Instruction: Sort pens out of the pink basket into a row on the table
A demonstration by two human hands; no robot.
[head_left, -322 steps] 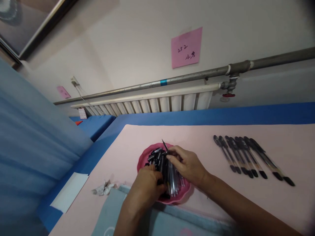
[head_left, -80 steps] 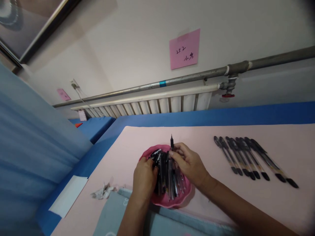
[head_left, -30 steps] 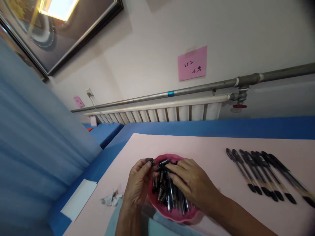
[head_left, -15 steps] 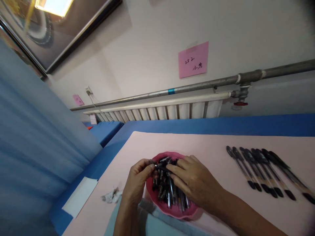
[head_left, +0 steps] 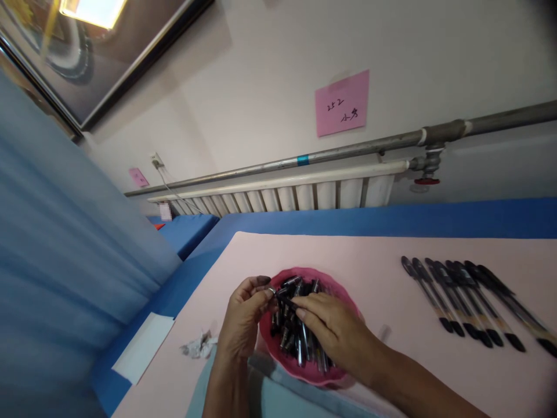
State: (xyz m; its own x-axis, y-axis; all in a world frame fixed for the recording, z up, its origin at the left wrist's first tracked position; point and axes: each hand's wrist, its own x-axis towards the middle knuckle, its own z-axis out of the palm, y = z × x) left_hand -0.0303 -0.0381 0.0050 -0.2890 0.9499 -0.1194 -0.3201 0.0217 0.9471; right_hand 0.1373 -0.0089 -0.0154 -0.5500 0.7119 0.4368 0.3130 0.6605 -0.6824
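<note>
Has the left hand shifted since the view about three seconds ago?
Yes, to its own left: the left hand now sits nearer sideways to the far-left corner of the pink sheet.

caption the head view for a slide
Left hand and right hand meet at a slim black pen part over a round, wavy-rimmed pink bowl of clear and black pen pieces

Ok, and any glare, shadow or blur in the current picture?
Head view: bright glare on the framed picture; head view: soft shadows on the wall, and darkened corners at right; head view: the dark piece at the fingers too soft to identify.
</note>
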